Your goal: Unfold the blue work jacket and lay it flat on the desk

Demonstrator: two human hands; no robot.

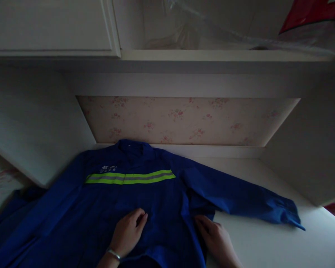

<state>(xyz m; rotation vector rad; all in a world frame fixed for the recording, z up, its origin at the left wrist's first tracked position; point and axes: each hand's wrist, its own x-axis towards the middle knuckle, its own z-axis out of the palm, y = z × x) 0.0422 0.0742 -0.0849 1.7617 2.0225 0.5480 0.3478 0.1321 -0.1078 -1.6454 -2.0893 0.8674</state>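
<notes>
A blue jacket (159,197) made of soft cloth lies spread out on a smooth white surface (270,245). Its collar (146,150) is round and stands up a bit at the back. A shiny yellow-green stripe (145,178) with a gray line in it runs across the jacket's chest, and small white marks (108,169) sit above the stripe. The right-side sleeve (240,197) reaches out long, with wrinkles near its end.

The left hand (129,230) is on the jacket's lower front, fingers curled and thumb close to them. A thin, shiny bracelet (113,254) is on its wrist. The right hand (214,236) bends its fingers at the jacket's side edge, by a fold. I can't tell if either hand is pinching cloth.

Behind the jacket is flat pink flowery wallpaper (162,119). High above it, crinkly clear plastic (184,37) sits on a white shelf (226,55).
</notes>
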